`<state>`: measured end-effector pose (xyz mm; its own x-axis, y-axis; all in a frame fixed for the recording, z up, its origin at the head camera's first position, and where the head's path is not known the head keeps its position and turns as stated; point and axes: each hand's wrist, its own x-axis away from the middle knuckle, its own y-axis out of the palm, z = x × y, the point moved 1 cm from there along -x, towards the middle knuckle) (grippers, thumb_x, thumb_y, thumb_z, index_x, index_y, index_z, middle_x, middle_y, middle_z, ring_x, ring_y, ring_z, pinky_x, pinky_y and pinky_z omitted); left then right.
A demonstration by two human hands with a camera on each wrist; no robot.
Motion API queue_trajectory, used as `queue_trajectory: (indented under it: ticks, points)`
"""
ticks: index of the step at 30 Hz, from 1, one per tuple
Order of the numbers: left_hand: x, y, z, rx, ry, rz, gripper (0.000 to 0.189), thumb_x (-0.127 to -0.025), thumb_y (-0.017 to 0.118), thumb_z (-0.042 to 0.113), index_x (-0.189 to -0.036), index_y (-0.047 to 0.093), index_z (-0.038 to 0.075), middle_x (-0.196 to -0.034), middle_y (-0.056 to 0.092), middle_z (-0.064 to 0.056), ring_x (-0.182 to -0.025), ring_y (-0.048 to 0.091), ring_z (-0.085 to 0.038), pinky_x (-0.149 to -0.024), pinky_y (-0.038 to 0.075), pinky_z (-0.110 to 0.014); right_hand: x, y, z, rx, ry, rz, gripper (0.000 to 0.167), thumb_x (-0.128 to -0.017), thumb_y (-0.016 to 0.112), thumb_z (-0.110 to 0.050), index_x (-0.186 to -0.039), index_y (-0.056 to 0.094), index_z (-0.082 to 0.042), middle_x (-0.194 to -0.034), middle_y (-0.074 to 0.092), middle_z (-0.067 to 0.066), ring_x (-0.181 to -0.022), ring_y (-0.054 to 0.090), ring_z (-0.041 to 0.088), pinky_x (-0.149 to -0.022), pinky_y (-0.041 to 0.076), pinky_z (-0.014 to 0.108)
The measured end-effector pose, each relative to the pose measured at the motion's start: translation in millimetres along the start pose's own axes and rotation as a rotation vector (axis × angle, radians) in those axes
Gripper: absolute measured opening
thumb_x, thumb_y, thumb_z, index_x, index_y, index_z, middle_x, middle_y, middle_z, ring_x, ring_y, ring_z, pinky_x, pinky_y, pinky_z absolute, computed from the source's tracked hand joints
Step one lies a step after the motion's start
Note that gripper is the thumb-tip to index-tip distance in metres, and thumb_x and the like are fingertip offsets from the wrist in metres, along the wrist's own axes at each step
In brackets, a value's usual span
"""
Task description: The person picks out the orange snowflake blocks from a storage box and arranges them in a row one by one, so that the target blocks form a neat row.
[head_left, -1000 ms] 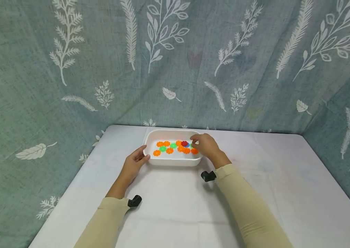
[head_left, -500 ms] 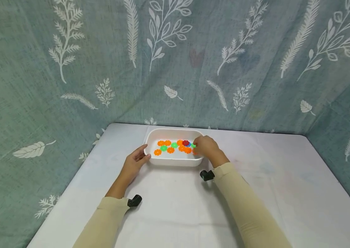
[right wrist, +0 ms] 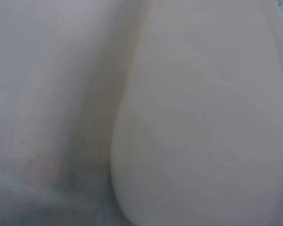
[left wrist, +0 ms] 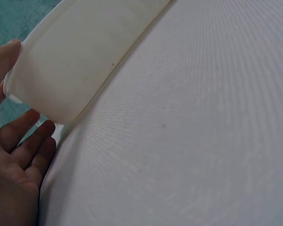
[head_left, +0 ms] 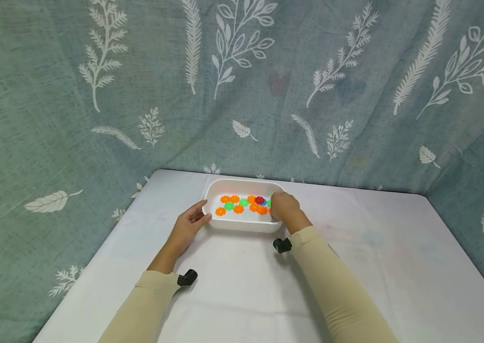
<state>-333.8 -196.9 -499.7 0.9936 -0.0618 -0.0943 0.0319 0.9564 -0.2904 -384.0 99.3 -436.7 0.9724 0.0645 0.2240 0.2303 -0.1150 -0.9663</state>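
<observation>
A white tub (head_left: pixel 243 226) sits on the table with several small scalloped, flower-like discs on its floor. Most are orange (head_left: pixel 221 211); a few are green (head_left: pixel 229 206). A dark red disc (head_left: pixel 259 200) overlaps a blue one (head_left: pixel 263 203). My left hand (head_left: pixel 187 231) holds the tub's left end, thumb at the rim by the near corner; in the left wrist view its other fingers (left wrist: pixel 33 143) spread beside the corner. My right hand (head_left: pixel 285 209) reaches down inside the right end, its fingertips hidden. Only the outer wall (right wrist: pixel 203 117) fills the right wrist view.
White cloth (head_left: pixel 242 286) covers the table. A patterned blue-green curtain (head_left: pixel 242 85) hangs behind the far edge and along both sides. Small black wrist cameras (head_left: pixel 188 277) stick out from both beige sleeves.
My right hand has gone from above the right end of the tub down into it, covering discs there. My left hand keeps its place at the tub's left end.
</observation>
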Motion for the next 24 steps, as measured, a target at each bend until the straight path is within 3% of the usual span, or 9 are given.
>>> queue_trajectory:
  ticks: [6,14,20,24]
  points:
    - [1.0,1.1,-0.5,-0.008,-0.011,0.014,0.056,-0.091,0.071,0.029,-0.143,0.051,0.026,-0.143,0.05,-0.009,-0.126,0.05,-0.027,-0.103,0.043,-0.042,3.0,-1,-1,0.01,-0.021,-0.011,0.03,-0.085,0.073,-0.015,-0.112,0.065,-0.005,-0.097,0.064,0.008,-0.083,0.057,0.027,-0.085,0.054,0.043]
    - [0.4,3.4,2.0,0.001,-0.022,0.02,0.055,-0.091,0.071,0.026,-0.143,0.051,0.025,-0.142,0.051,-0.009,-0.126,0.051,-0.026,-0.103,0.044,-0.042,2.4,-4,3,0.018,-0.041,-0.022,0.03,-0.082,0.078,-0.02,-0.107,0.066,-0.008,-0.097,0.064,0.006,-0.084,0.057,0.026,-0.086,0.052,0.046]
    - [0.3,2.8,1.9,0.004,-0.02,0.015,0.055,-0.091,0.071,0.025,-0.143,0.051,0.025,-0.142,0.052,-0.009,-0.125,0.051,-0.026,-0.102,0.044,-0.041,1.9,-4,8,-0.089,-0.064,-0.014,0.018,-0.083,0.077,-0.018,-0.097,0.067,-0.014,-0.097,0.064,0.003,-0.092,0.059,0.029,-0.1,0.033,0.066]
    - [0.1,2.7,2.3,0.001,-0.022,0.011,0.055,-0.091,0.071,0.026,-0.143,0.051,0.025,-0.143,0.051,-0.009,-0.126,0.05,-0.026,-0.103,0.044,-0.041,1.4,-5,12,-0.206,-0.072,0.006,0.015,-0.085,0.073,-0.011,-0.098,0.07,-0.018,-0.102,0.064,0.002,-0.102,0.055,0.029,-0.105,0.022,0.069]
